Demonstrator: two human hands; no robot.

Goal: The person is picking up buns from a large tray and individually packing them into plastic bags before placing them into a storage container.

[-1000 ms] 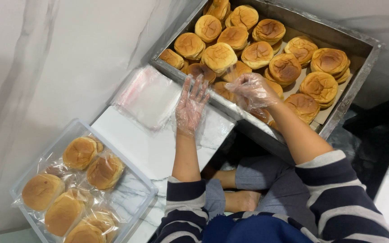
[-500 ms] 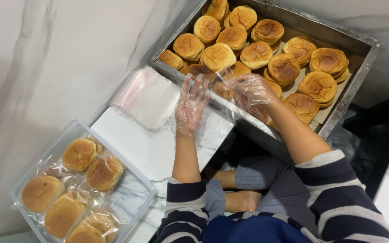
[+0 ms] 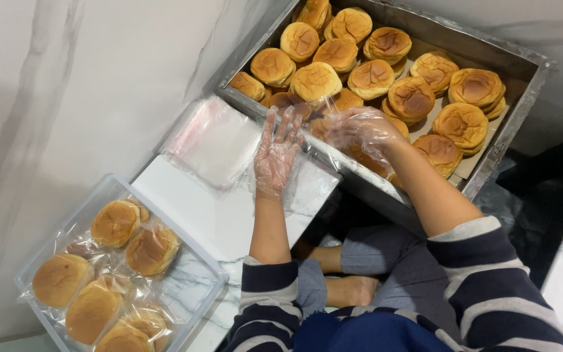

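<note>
Left hand: my gloved fingers spread flat, released, over a clear bag.
Right hand: fingers curled at the tray edge (grasp unclear).
Buns: just beyond my fingertips.

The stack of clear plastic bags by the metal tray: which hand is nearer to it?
Left. The left hand, open with fingers spread, hovers at the right edge of the stack of clear bags. The right hand is farther right, over the buns in the metal tray.
</note>
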